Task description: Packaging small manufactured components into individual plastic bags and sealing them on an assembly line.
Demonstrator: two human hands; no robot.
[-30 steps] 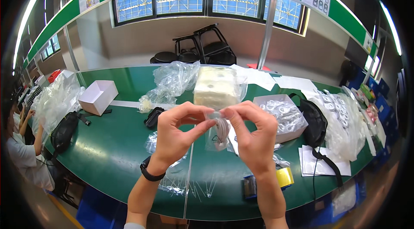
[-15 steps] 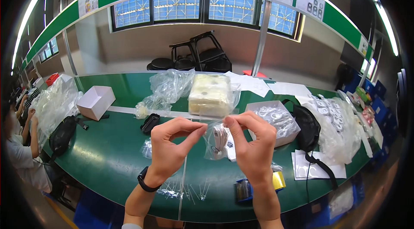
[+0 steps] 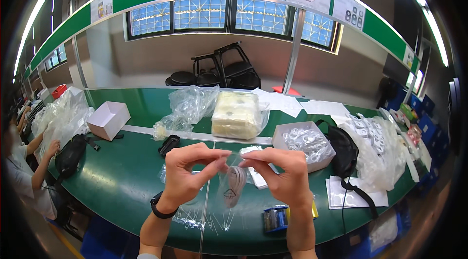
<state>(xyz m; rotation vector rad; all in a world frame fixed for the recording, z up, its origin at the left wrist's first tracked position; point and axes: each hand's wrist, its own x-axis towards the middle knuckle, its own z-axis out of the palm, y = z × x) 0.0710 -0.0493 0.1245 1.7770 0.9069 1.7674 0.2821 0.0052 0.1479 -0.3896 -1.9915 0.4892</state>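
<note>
Between my two hands hangs a small clear plastic bag (image 3: 227,199) with a coiled whitish cable (image 3: 237,182) inside and a dark printed mark on its front. My left hand (image 3: 191,173), with a black band on its wrist, pinches the bag's upper left edge. Thumb and fingers of my right hand (image 3: 280,173) close on the upper right edge. The fingertips are only a little apart. Partly behind the bag and right hand lies a white flat item (image 3: 259,177) on the green table (image 3: 122,161).
An open carton (image 3: 325,158) holds bagged parts at right, beside a black pouch (image 3: 343,147). Thin wire-like pieces (image 3: 191,220) lie near the front. A wrapped yellowish stack (image 3: 236,117) stands behind. A blue holder (image 3: 275,219) sits by my right forearm. A co-worker (image 3: 29,176) works at left.
My hands have come closer together, the right one moving left. The bag with the cable has shifted left and hangs lower between them. At left, the co-worker's hands have lowered.
</note>
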